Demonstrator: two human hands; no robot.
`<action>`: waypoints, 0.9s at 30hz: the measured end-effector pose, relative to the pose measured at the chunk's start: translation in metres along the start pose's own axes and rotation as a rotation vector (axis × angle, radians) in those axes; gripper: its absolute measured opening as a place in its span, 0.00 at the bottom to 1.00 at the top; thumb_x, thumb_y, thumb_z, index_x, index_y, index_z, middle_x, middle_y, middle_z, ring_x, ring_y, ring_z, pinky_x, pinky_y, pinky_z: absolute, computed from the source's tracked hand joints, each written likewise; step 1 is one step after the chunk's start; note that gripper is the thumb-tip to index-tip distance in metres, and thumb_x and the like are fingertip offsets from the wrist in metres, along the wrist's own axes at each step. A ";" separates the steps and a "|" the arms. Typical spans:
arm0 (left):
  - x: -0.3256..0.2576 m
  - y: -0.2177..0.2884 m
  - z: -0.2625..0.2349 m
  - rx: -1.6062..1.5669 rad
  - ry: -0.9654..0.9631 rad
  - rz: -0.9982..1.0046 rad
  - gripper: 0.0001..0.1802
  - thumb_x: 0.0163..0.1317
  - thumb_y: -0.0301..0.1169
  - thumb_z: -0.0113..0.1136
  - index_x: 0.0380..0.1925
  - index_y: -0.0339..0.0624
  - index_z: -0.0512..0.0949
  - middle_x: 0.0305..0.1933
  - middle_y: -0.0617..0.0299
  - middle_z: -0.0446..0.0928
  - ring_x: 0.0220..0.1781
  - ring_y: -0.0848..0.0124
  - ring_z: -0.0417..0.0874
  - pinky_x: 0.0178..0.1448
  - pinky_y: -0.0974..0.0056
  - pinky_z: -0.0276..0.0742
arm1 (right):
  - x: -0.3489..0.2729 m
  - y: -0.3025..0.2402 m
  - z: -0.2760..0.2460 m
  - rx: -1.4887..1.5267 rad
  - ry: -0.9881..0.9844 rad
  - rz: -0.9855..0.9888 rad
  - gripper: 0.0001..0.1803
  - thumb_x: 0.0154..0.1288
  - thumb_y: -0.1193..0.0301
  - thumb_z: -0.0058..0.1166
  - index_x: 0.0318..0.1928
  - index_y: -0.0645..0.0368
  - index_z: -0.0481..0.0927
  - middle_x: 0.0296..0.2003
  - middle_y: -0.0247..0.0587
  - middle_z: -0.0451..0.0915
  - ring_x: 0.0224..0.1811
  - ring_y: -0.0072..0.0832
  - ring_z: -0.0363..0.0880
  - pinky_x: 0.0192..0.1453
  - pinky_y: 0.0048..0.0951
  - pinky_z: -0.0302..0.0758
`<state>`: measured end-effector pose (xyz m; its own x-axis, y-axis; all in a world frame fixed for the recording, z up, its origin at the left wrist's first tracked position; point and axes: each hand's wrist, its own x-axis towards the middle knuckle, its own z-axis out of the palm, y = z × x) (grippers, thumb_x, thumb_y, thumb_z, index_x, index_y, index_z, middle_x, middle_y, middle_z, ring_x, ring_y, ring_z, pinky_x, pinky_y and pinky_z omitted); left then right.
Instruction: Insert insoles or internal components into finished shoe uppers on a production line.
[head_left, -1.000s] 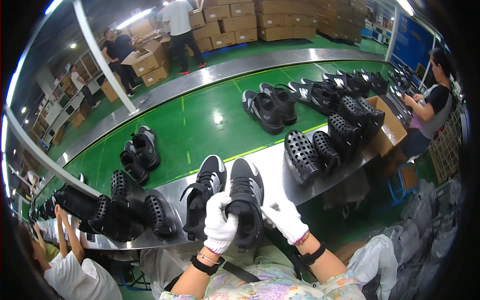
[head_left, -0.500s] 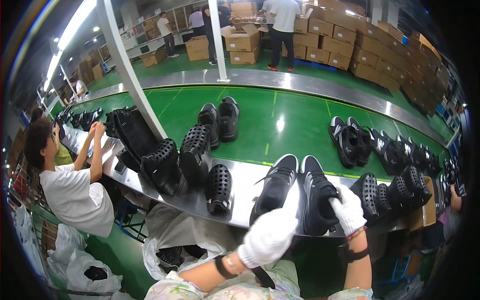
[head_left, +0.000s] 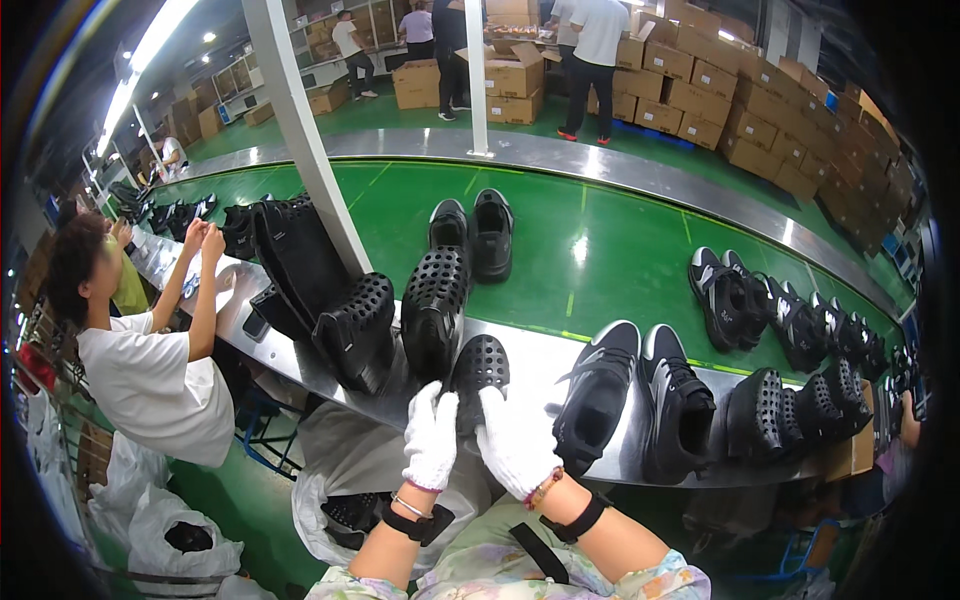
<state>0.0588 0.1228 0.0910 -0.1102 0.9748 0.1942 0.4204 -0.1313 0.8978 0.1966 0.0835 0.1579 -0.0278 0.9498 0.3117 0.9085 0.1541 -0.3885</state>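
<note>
On the metal ledge in front of me is a short black perforated shoe tree (head_left: 480, 361), toe pointing away. My right hand (head_left: 518, 442), in a white knit glove, has its fingers closed on the right side of it. My left hand (head_left: 432, 440), gloved alike, lies along the left side with fingertips stretched and slightly apart. Beyond the left fingertips stands a larger black perforated shoe tree (head_left: 438, 285). To the right, a black-and-grey left sneaker (head_left: 598, 395) and its mate (head_left: 677, 405) rest side by side, untouched, with openings toward me.
More perforated shoe trees (head_left: 355, 330) crowd the ledge at left, others (head_left: 757, 410) at right. Several sneakers (head_left: 715, 300) stand on the green belt (head_left: 560, 240). A white post (head_left: 300, 130) rises at left, near a seated co-worker (head_left: 150, 370). A plastic sack (head_left: 315, 510) hangs below the ledge.
Both hands have moved left, from the sneaker pair to the short shoe tree. My right hand has let go of the right sneaker. The whole view has shifted slightly.
</note>
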 end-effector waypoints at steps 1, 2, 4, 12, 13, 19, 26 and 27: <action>0.000 0.003 0.000 -0.007 -0.002 -0.004 0.22 0.72 0.39 0.58 0.58 0.36 0.74 0.58 0.45 0.75 0.55 0.52 0.81 0.61 0.55 0.76 | 0.004 0.003 0.003 -0.017 -0.015 0.007 0.21 0.56 0.69 0.62 0.50 0.59 0.74 0.38 0.57 0.78 0.38 0.53 0.81 0.41 0.49 0.79; -0.001 0.010 -0.002 -0.032 -0.028 -0.019 0.22 0.72 0.39 0.58 0.59 0.36 0.74 0.58 0.45 0.75 0.55 0.52 0.81 0.61 0.56 0.76 | 0.004 0.005 0.003 -0.026 -0.018 0.008 0.21 0.56 0.69 0.62 0.50 0.59 0.74 0.38 0.57 0.78 0.38 0.53 0.81 0.41 0.49 0.79; 0.000 0.010 -0.004 -0.059 -0.044 -0.037 0.22 0.72 0.39 0.58 0.59 0.36 0.74 0.58 0.45 0.75 0.55 0.52 0.81 0.62 0.56 0.76 | 0.005 0.003 -0.001 0.078 -0.050 0.022 0.19 0.54 0.70 0.63 0.46 0.60 0.74 0.38 0.56 0.77 0.38 0.53 0.80 0.41 0.50 0.78; -0.004 0.056 -0.031 -0.702 -0.171 -0.162 0.17 0.71 0.31 0.58 0.56 0.35 0.77 0.51 0.59 0.79 0.48 0.71 0.81 0.55 0.66 0.79 | -0.016 -0.006 -0.064 0.073 0.078 -0.099 0.25 0.41 0.80 0.69 0.43 0.60 0.76 0.41 0.51 0.78 0.42 0.49 0.80 0.44 0.44 0.79; -0.004 0.079 -0.037 -0.928 -0.240 -0.298 0.16 0.70 0.30 0.58 0.55 0.37 0.77 0.46 0.63 0.80 0.43 0.75 0.80 0.49 0.69 0.79 | -0.021 -0.003 -0.070 0.173 0.107 -0.172 0.26 0.41 0.79 0.70 0.45 0.60 0.76 0.43 0.51 0.78 0.44 0.49 0.80 0.46 0.43 0.79; -0.028 0.120 -0.041 -0.517 -0.124 0.093 0.19 0.63 0.30 0.62 0.51 0.32 0.74 0.46 0.50 0.77 0.42 0.64 0.82 0.44 0.63 0.83 | -0.053 -0.007 -0.106 0.685 -0.014 0.043 0.48 0.55 0.59 0.74 0.70 0.67 0.63 0.59 0.61 0.73 0.61 0.50 0.77 0.66 0.42 0.73; -0.071 0.153 0.000 -0.888 -0.315 -0.222 0.21 0.76 0.31 0.45 0.64 0.33 0.67 0.55 0.51 0.78 0.53 0.63 0.82 0.63 0.56 0.76 | -0.084 0.021 -0.114 0.825 0.226 0.297 0.41 0.54 0.69 0.75 0.66 0.64 0.68 0.58 0.46 0.76 0.59 0.34 0.78 0.62 0.35 0.77; -0.065 0.141 0.008 -0.916 -0.414 -0.166 0.21 0.76 0.32 0.46 0.63 0.33 0.69 0.57 0.51 0.78 0.55 0.63 0.81 0.65 0.56 0.74 | -0.091 0.022 -0.135 0.819 0.213 0.426 0.39 0.54 0.71 0.73 0.65 0.64 0.68 0.58 0.44 0.75 0.58 0.33 0.77 0.64 0.34 0.75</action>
<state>0.1326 0.0426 0.2022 0.2892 0.9563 0.0438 -0.4424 0.0929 0.8920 0.2752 -0.0358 0.2380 0.3891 0.9128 0.1240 0.2472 0.0262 -0.9686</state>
